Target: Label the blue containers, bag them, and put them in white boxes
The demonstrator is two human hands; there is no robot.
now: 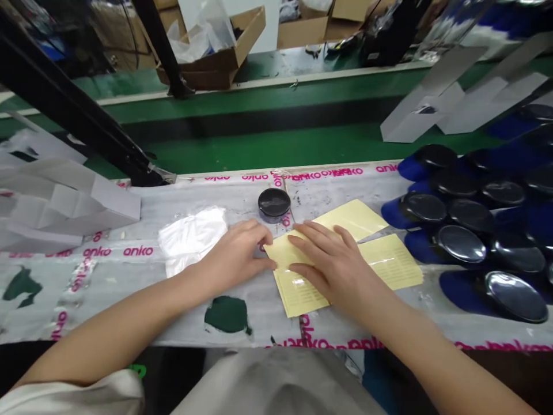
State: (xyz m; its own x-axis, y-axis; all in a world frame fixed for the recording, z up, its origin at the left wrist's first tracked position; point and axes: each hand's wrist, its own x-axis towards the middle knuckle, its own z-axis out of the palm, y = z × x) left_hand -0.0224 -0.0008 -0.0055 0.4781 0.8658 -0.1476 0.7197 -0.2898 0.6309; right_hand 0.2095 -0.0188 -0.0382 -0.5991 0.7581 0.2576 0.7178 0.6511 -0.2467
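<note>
Yellow papers [300, 294] right of frame centre; top sheet [356, 218], long axis sloping toward upper right. My right hand [334, 259] rests open on them; my left hand [247, 249] curls at their left end, grip unclear.

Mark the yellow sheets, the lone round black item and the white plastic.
Yellow sheets [300, 293], head view: printed part of the nearest sheet.
Round black item [274, 202], head view: middle of its top.
White plastic [190, 237], head view: its middle.

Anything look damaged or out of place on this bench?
Yes, the pale covering looks torn: one ragged green patch interrupts it nearside of the left hand, another near the picture's left edge.
</note>
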